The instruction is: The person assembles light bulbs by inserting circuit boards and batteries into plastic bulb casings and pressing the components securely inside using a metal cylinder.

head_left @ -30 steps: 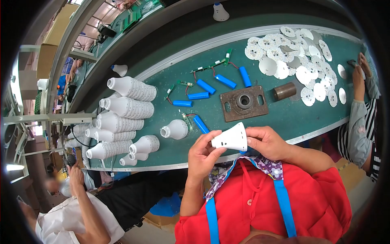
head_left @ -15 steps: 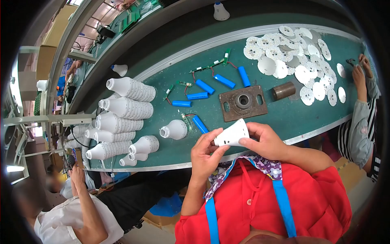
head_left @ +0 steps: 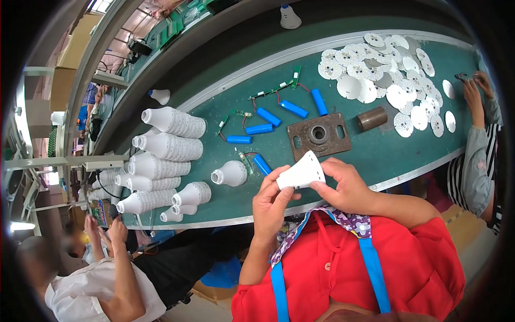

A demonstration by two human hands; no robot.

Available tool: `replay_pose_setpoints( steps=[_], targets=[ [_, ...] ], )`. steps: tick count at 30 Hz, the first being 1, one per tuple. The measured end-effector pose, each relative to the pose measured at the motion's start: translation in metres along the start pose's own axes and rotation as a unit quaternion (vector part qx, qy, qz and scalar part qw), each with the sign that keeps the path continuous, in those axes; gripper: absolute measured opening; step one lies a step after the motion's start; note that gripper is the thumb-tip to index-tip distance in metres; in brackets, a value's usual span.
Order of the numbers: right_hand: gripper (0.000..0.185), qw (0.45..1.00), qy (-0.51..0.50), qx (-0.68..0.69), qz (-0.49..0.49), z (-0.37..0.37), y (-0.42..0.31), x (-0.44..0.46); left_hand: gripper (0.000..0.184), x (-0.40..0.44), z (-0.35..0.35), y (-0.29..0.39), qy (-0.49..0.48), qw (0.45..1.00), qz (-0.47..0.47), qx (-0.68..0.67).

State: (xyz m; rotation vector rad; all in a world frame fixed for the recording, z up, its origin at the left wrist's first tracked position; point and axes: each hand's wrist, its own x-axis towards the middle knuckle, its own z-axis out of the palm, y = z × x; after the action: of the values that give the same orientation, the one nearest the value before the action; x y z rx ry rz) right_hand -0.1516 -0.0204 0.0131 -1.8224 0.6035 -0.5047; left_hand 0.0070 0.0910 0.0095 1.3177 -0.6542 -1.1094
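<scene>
Slightly rolled, the white bulb housing (head_left: 303,173) stays pinched, narrow end (head_left: 284,181) in your left hand (head_left: 270,203), wide end (head_left: 319,170) in right hand (head_left: 348,185). Your turning seems unfinished.

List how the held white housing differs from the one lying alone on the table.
The held housing sits between left hand and right hand; the lone housing rests on the table. The left hand partly covers the held housing's narrow end; the lone housing's neck is exposed. Both are white and flared.
</scene>
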Motion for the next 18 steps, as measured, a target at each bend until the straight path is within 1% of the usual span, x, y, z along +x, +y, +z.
replay_pose_setpoints(
  steps=[2,4,5,7,9,10,11,12,13,14,15,18],
  targets=[
    [0.026,1.000,0.010,-0.017,-0.020,0.000,0.001,0.000,0.022,0.000,0.001,-0.002,0.003,0.998,-0.006,-0.062],
    [0.026,0.999,0.023,-0.029,-0.039,-0.001,0.001,0.001,0.022,0.001,0.002,-0.003,0.005,0.998,-0.002,-0.068],
    [0.026,0.997,0.049,-0.032,-0.055,-0.002,0.000,0.001,0.022,0.001,0.003,-0.004,0.006,0.997,0.001,-0.071],
    [0.027,0.990,0.104,-0.036,-0.087,-0.004,-0.002,0.001,0.022,0.002,0.004,-0.004,0.013,0.989,0.009,-0.145],
    [0.026,0.994,0.040,0.086,0.049,-0.010,0.010,-0.007,0.023,0.004,0.003,-0.003,0.026,0.978,0.019,-0.207],
    [0.028,0.982,0.007,0.145,0.117,-0.014,0.020,-0.014,0.023,0.005,0.003,-0.002,0.036,0.972,0.024,-0.232],
    [0.030,0.961,-0.024,0.205,0.184,-0.016,0.024,-0.018,0.024,0.005,0.004,-0.002,0.045,0.965,0.027,-0.257],
    [0.031,0.905,-0.067,0.327,0.264,-0.016,0.024,-0.018,0.024,0.007,0.005,-0.002,0.039,0.969,0.031,-0.240],
    [0.032,0.826,-0.107,0.441,0.335,-0.015,0.021,-0.017,0.024,0.008,0.006,-0.003,0.032,0.973,0.034,-0.224],
    [0.032,0.725,-0.146,0.545,0.395,-0.014,0.019,-0.015,0.025,0.009,0.007,-0.004,0.026,0.977,0.038,-0.208],
    [0.030,0.693,-0.134,0.604,0.369,-0.010,0.016,-0.012,0.025,0.009,0.008,-0.004,0.025,0.978,0.035,-0.205],
    [0.029,0.706,0.063,0.643,0.289,-0.003,0.018,-0.003,0.027,0.006,0.007,-0.007,0.036,0.979,0.017,-0.201]
  ],
)
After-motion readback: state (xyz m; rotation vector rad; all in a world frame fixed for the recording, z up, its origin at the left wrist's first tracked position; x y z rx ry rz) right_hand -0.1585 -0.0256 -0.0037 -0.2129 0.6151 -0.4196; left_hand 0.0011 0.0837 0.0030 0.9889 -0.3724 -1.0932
